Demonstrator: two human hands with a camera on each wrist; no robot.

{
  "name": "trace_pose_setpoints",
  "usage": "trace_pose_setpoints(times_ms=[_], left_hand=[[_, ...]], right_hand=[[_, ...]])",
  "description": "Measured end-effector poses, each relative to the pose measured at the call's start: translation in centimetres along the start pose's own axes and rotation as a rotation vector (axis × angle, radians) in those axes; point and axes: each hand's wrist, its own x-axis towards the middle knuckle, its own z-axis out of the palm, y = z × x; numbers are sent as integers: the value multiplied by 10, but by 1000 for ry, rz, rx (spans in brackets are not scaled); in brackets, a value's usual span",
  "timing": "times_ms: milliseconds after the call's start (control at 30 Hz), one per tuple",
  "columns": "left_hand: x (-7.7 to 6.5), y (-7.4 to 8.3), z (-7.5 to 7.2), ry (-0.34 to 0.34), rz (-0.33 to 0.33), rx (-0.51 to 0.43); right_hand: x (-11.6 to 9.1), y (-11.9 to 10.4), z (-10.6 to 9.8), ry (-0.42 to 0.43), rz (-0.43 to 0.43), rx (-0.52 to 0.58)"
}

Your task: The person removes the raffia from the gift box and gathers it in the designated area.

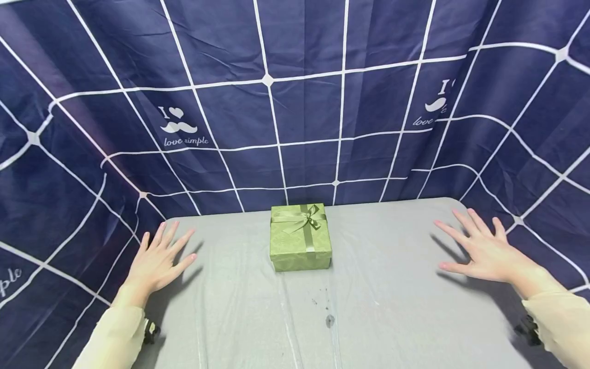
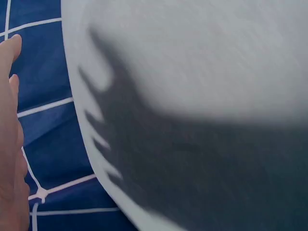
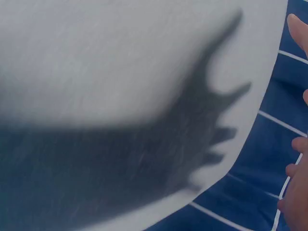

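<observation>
A green gift box point(image 1: 295, 243) with a ribbon bow point(image 1: 306, 218) on its lid sits near the back middle of the grey table point(image 1: 239, 307). To its left, the left hand point(image 1: 156, 264) spreads its fingers over the table's left side, holding nothing. On the far right, the right hand point(image 1: 488, 251) is likewise spread, palm down, with nothing in it. Both hands are well apart from the box. In each wrist view, part of the left hand point(image 2: 12, 144) or right hand point(image 3: 296, 187) shows at the outer edge, with its shadow on the tabletop.
A dark blue curtain point(image 1: 304, 113) with white grid lines hangs behind the table and along both sides. Small dark spots and a grey stain point(image 1: 330, 321) mark the cloth in front of the box. The table's rounded back corners lie near the hands.
</observation>
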Motion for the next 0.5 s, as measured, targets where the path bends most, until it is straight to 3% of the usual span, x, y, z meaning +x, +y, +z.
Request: trace_pose_setpoints(times_ms=[300,500], left_hand=[[22,24,-3,-27,-35,-28],[42,56,-8,-35,-106,-205]], right_hand=[[31,-21,15,68,-7,61],[53,-38,14,67,57,156]])
